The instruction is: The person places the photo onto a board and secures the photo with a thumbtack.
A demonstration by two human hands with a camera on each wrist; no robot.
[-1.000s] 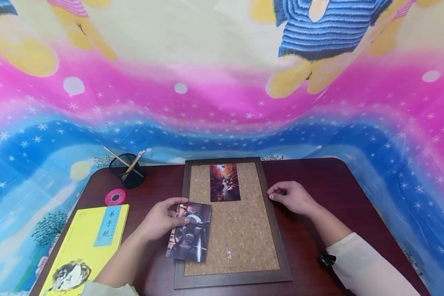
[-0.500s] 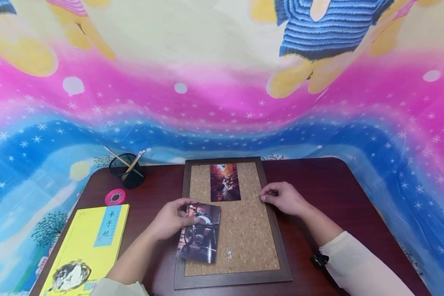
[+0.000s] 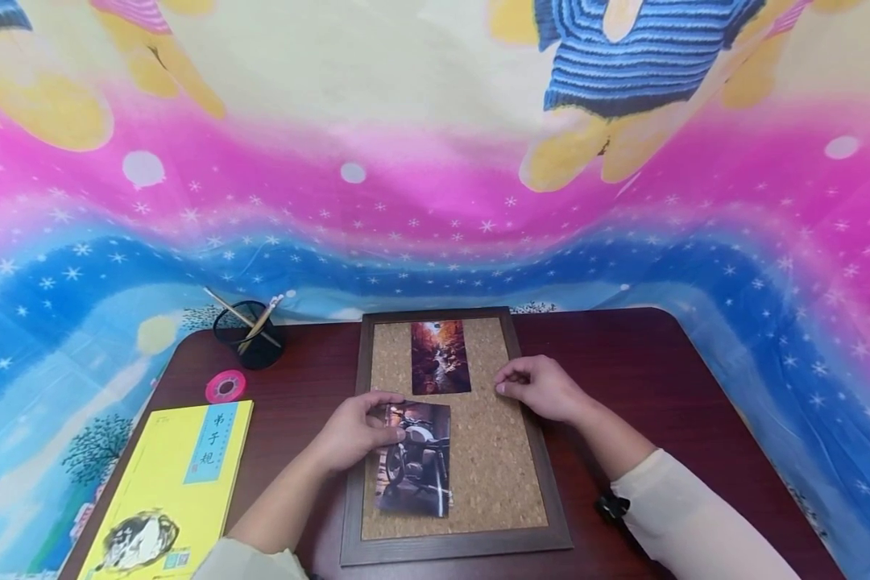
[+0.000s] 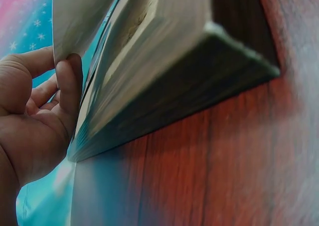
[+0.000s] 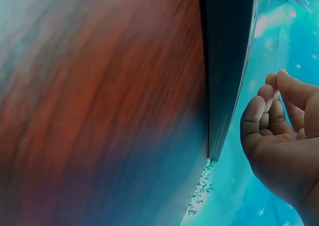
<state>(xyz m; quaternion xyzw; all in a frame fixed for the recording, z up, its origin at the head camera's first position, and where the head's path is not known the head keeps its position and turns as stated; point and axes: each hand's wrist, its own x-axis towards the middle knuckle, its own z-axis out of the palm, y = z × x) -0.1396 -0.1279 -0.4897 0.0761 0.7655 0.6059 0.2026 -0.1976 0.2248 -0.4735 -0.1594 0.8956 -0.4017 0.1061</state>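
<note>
My left hand (image 3: 355,435) pinches a photo of a motorcycle (image 3: 420,475) by its upper left edge. In the left wrist view the photo's pale back (image 4: 79,21) stands between thumb and fingers, tilted above the frame. Below it lies a cork board (image 3: 496,451) in a brown wooden frame (image 3: 457,552). A photo of an autumn stream (image 3: 441,358) lies at the board's top, with a small dark spot at its top edge. Over the board's right edge hovers my right hand (image 3: 544,388), thumb and index fingertips together; whether something tiny sits between them is hidden.
A yellow book (image 3: 174,483) lies at the left of the dark red table (image 3: 609,346). Beyond it are a pink tape roll (image 3: 226,387) and a black mesh pen cup (image 3: 259,342). A patterned cloth (image 3: 420,217) hangs behind the table.
My left hand has carried the motorcycle photo rightward over the cork, covering most of a small clear item there. My right hand has moved left, from outside the frame to over the board's edge.
</note>
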